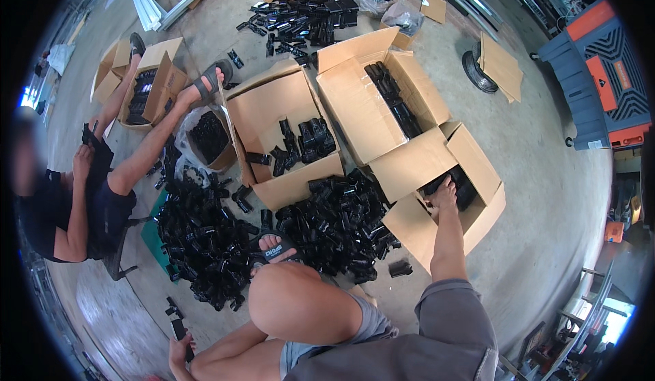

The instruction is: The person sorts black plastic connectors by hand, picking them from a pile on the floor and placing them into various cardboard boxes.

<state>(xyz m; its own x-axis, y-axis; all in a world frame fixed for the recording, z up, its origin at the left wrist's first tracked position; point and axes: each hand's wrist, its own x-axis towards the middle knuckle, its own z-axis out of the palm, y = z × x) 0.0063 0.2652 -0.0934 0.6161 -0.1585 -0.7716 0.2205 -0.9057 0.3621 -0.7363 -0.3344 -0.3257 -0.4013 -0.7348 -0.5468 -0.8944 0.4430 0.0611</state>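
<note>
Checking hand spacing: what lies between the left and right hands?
In the head view, a bare knee, piled black parts and a box flap.

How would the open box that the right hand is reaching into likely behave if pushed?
The cardboard box probably feels heavier than bare cardboard, since black parts lie inside beside the right hand. Its flaps would likely bend or swing, being thin and splayed open. Tipping seems unlikely, as it looks broad on the floor.

Your sleeve [454, 313] is grey, the box [476, 159] at three o'clock brown, the pieces [201, 241] at eight black, the chevroned case [597, 84] at two grey-blue and orange.
</note>
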